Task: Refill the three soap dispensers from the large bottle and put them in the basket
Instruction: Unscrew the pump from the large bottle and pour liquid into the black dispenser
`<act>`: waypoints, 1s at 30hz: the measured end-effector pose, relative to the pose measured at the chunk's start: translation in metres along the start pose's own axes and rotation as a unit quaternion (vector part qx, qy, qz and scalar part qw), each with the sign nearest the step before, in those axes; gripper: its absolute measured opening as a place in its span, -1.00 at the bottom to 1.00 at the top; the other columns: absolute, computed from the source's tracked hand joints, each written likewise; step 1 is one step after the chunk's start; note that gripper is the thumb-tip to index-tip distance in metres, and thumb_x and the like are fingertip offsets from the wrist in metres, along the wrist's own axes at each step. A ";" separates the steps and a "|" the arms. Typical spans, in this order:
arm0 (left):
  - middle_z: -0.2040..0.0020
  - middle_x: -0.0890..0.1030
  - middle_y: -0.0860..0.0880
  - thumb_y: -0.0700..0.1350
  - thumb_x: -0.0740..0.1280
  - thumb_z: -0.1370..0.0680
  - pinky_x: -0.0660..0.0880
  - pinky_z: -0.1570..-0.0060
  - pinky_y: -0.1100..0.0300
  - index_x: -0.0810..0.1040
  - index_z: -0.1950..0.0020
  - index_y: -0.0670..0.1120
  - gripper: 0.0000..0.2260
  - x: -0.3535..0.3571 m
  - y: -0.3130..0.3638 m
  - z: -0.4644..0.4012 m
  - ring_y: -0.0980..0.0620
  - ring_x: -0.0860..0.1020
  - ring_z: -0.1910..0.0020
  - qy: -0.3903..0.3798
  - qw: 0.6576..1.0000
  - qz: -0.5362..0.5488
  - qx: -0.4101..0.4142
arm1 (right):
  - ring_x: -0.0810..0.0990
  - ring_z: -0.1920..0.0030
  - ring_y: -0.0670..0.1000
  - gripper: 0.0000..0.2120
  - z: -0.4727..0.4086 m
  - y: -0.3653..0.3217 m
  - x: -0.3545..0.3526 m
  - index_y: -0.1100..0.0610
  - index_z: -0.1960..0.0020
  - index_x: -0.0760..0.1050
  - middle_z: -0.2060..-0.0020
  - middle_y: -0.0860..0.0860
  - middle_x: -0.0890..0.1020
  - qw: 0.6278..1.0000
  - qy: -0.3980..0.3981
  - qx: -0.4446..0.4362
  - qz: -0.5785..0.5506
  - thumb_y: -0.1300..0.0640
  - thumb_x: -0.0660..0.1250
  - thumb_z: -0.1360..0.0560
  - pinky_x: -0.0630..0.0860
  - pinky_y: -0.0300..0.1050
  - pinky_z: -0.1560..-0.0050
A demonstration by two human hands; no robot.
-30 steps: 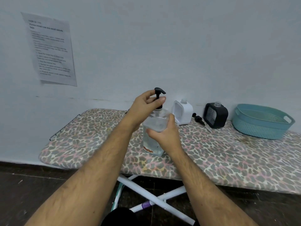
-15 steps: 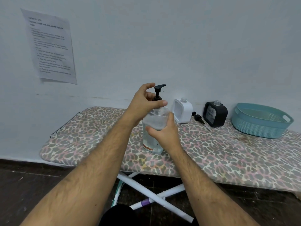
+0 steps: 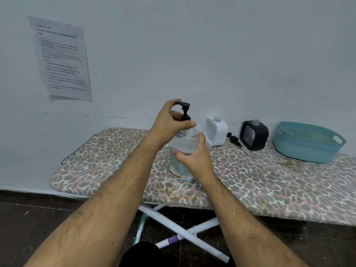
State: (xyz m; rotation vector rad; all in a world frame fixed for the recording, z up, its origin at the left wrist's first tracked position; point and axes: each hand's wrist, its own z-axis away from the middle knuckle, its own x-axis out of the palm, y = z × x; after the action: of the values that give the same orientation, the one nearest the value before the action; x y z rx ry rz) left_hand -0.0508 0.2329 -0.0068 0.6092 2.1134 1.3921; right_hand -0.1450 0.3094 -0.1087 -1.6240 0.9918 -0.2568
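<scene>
While our right hand (image 3: 194,160) wraps round the body of the large clear bottle (image 3: 181,151), thumb on the near face and fingers curled behind it, our left hand (image 3: 169,126) grips the black pump (image 3: 184,112) at the bottle's neck. The left thumb lies across the collar of the pump and the forefinger arches up to touch the back of the spout, so both hands have a firm hold and neither is free. The bottle stands upright on the ironing board (image 3: 269,182), about midway between its far and near edges and somewhat left of the board's middle. It carries a reddish label low on its near side; we cannot tell how full it is.

Behind the bottle, toward the far edge, a white dispenser (image 3: 216,132) stands upright with its neck bare. Just to its right a loose black pump head (image 3: 234,138) lies on its side on the cover. Next along the far edge a black dispenser (image 3: 254,134) stands upright, also with a bare clear neck. We see only these two dispensers; a third does not show.

At the board's far right end sits the teal basket (image 3: 308,143), well apart from the bottle, with slotted handles in its rim.

A printed sheet (image 3: 61,58) hangs on the wall (image 3: 212,45) above the board's left end; its text is too blurred to read. White crossed legs (image 3: 183,228) show under the board, over a dark floor (image 3: 28,218).
</scene>
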 end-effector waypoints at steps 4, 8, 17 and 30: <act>-0.13 0.64 -0.04 -0.18 0.49 -0.49 0.53 -0.16 0.21 0.04 -0.60 0.00 -0.17 -0.003 0.002 0.001 0.10 0.62 -0.12 -0.049 0.998 0.018 -0.017 | 0.58 -0.04 -0.06 -0.34 -0.001 0.000 -0.001 -0.06 -0.25 0.25 -0.05 -0.08 0.56 1.000 0.000 0.001 -0.005 -0.09 0.53 -0.28 0.61 0.04 -0.03; -0.18 0.67 0.01 -0.30 0.32 -0.59 0.40 -0.32 0.14 -0.05 -0.62 -0.02 -0.26 -0.017 0.000 0.003 0.10 0.60 -0.21 -0.079 0.996 0.032 -0.036 | 0.60 -0.04 -0.07 -0.33 0.000 0.001 -0.001 -0.08 -0.24 0.26 -0.06 -0.08 0.58 1.000 -0.002 0.001 -0.009 -0.11 0.51 -0.25 0.62 0.03 -0.03; -0.18 0.53 0.04 -0.17 0.52 -0.46 0.51 -0.15 0.24 -0.01 -0.61 0.05 -0.09 0.002 0.002 0.004 0.16 0.55 -0.15 -0.071 0.997 -0.018 -0.029 | 0.61 0.03 -0.04 -0.34 0.001 0.001 -0.001 -0.09 -0.20 0.24 0.00 -0.08 0.58 1.000 -0.003 0.009 -0.004 -0.18 0.49 -0.23 0.63 0.10 0.04; -0.03 0.66 -0.12 -0.27 0.52 -0.44 0.55 -0.13 0.17 0.28 -0.52 -0.02 -0.27 0.001 0.000 0.002 0.01 0.64 -0.06 0.008 1.000 -0.001 0.013 | 0.60 -0.04 -0.06 -0.32 0.001 0.003 -0.001 -0.12 -0.24 0.26 -0.06 -0.10 0.57 1.000 -0.001 -0.008 -0.019 -0.16 0.48 -0.22 0.62 0.07 -0.03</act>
State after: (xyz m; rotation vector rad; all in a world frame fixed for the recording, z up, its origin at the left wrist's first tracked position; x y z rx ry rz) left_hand -0.0507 0.2347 -0.0078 0.6086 2.1464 1.3750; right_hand -0.1460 0.3108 -0.1116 -1.6589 0.9646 -0.2745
